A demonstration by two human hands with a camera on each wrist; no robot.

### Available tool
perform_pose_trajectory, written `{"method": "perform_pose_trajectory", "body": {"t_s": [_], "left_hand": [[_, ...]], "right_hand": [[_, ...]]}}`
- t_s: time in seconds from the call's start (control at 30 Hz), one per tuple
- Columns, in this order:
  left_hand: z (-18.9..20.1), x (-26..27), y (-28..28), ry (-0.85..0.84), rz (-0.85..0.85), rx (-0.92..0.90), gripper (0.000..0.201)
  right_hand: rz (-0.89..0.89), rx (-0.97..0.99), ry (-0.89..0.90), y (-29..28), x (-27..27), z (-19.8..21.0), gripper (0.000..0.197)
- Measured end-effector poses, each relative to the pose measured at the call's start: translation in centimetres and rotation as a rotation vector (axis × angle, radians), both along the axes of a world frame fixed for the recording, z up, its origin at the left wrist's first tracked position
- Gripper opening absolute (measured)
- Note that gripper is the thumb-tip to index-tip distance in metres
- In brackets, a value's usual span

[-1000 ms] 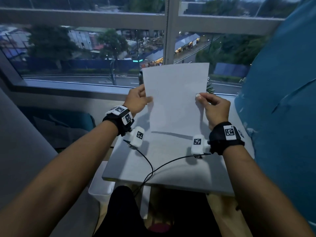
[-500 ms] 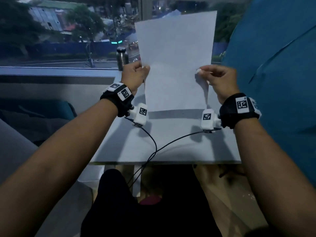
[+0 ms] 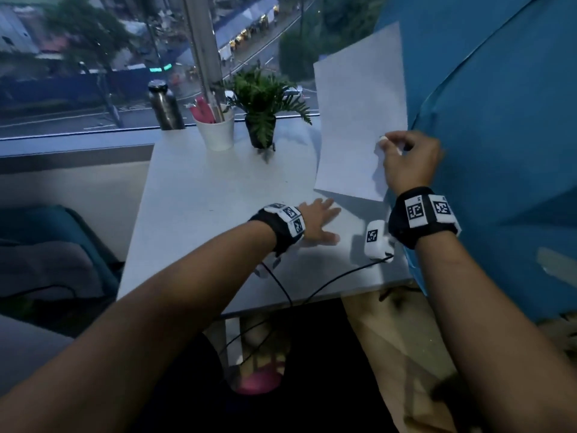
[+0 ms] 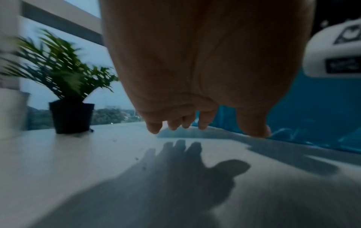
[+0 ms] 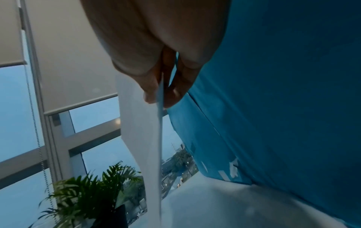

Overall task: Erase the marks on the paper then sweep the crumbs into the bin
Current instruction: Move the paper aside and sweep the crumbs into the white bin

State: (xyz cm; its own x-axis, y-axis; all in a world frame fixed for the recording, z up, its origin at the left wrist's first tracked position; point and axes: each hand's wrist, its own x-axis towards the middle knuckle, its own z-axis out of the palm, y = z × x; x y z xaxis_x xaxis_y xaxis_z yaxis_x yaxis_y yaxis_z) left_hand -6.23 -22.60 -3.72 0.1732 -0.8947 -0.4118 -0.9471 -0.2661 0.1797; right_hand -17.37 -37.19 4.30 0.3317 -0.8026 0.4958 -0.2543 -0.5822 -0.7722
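Observation:
A blank white sheet of paper (image 3: pixel 359 120) stands nearly upright above the right side of the white table (image 3: pixel 199 195). My right hand (image 3: pixel 402 157) pinches its right edge between thumb and fingers; the right wrist view shows the paper (image 5: pixel 140 131) edge-on in that pinch. My left hand (image 3: pixel 318 223) is spread flat, palm down, low over the table near its front, holding nothing. In the left wrist view the left hand (image 4: pixel 195 123) hovers above its own shadow, and a few dark crumbs (image 4: pixel 136 158) lie on the tabletop. No bin or eraser is in view.
At the table's far edge stand a metal bottle (image 3: pixel 164 104), a white cup with pens (image 3: pixel 215 126) and a small potted plant (image 3: pixel 262 110). A large blue object (image 3: pixel 499 135) borders the table's right side. Cables hang over the front edge.
My left hand let go of the paper and dropped flat toward the table. The right hand alone carried the sheet to the right, uncovering the plant and cup.

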Motion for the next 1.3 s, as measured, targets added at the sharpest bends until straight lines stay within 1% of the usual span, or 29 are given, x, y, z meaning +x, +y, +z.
{"method": "perform_pose_trajectory", "body": {"t_s": [0.07, 0.13, 0.23, 0.3, 0.37, 0.4, 0.43, 0.47, 0.53, 0.6, 0.67, 0.73, 0.8, 0.87, 0.93, 1.0, 1.07, 1.13, 1.17, 1.2, 1.23, 1.3], "left_hand": [[-1.6, -0.1, -0.7, -0.017, -0.010, 0.049, 0.087], [-2.9, 1.4, 0.1, -0.052, 0.024, 0.048, 0.085], [-4.1, 4.7, 3.7, -0.085, 0.114, 0.001, 0.083], [-4.4, 6.6, 6.8, -0.087, 0.241, 0.004, 0.088], [-4.4, 8.3, 9.4, -0.134, 0.432, 0.059, 0.098], [-4.2, 8.9, 10.0, -0.163, 0.528, 0.091, 0.104], [-4.0, 9.3, 10.1, -0.193, 0.590, 0.104, 0.109], [-3.8, 9.3, 9.5, -0.221, 0.600, 0.081, 0.111], [-3.3, 8.4, 6.7, -0.238, 0.479, -0.028, 0.107], [-3.0, 6.3, 2.5, -0.168, 0.303, -0.116, 0.100], [-3.5, 3.8, -1.9, -0.080, 0.145, -0.109, 0.095], [-4.2, 2.3, -5.2, -0.044, 0.052, -0.064, 0.091], [-4.5, 2.5, -6.9, -0.028, 0.083, -0.061, 0.086], [-4.4, 4.4, -6.4, 0.001, 0.174, -0.057, 0.083], [-4.1, 6.9, -3.8, 0.011, 0.244, -0.044, 0.083], [-3.9, 9.3, 0.2, -0.017, 0.311, -0.019, 0.084], [-3.7, 11.1, 3.8, -0.042, 0.415, 0.054, 0.088], [-3.0, 11.8, 5.3, -0.124, 0.539, 0.144, 0.098], [-2.6, 11.9, 5.0, -0.172, 0.588, 0.155, 0.104], [-2.2, 11.7, 4.1, -0.198, 0.600, 0.133, 0.108], [-1.8, 11.4, 2.6, -0.205, 0.562, 0.087, 0.109], [-1.6, 10.4, -1.0, -0.162, 0.397, -0.002, 0.105]], "right_hand": [[-0.018, 0.011, 0.000, -0.4, 0.0, -0.7, 0.013], [-0.048, -0.006, -0.014, -0.9, -0.1, -1.2, 0.013], [-0.087, -0.143, -0.008, -1.6, -0.1, -1.8, 0.013], [-0.111, -0.225, 0.010, -1.8, 0.2, -1.7, 0.013], [-0.138, -0.291, 0.023, -1.9, 0.6, -1.2, 0.014], [-0.149, -0.312, 0.039, -1.9, 0.8, -0.9, 0.014], [-0.156, -0.321, 0.060, -2.0, 1.0, -0.6, 0.014], [-0.159, -0.319, 0.079, -2.0, 1.2, -0.4, 0.014], [-0.152, -0.301, 0.085, -2.0, 1.6, -0.1, 0.014], [-0.133, -0.289, 0.073, -2.2, 1.8, -0.2, 0.013], [-0.126, -0.286, 0.089, -2.3, 1.9, -0.5, 0.013], [-0.126, -0.287, 0.106, -2.5, 2.0, -0.8, 0.013], [-0.118, -0.285, 0.114, -2.7, 2.0, -1.0, 0.014], [-0.115, -0.285, 0.113, -2.7, 2.1, -1.1, 0.015], [-0.119, -0.279, 0.090, -2.8, 2.2, -1.4, 0.015], [-0.116, -0.269, 0.091, -2.8, 2.4, -1.8, 0.016], [-0.117, -0.254, 0.109, -2.7, 2.5, -2.3, 0.017], [-0.120, -0.245, 0.104, -2.6, 2.6, -2.4, 0.017], [-0.116, -0.245, 0.080, -2.5, 2.7, -2.3, 0.017], [-0.107, -0.252, 0.048, -2.4, 2.8, -2.1, 0.017], [-0.096, -0.260, 0.018, -2.2, 2.8, -1.8, 0.017], [-0.085, -0.272, -0.016, -2.0, 2.8, -1.2, 0.017]]}}
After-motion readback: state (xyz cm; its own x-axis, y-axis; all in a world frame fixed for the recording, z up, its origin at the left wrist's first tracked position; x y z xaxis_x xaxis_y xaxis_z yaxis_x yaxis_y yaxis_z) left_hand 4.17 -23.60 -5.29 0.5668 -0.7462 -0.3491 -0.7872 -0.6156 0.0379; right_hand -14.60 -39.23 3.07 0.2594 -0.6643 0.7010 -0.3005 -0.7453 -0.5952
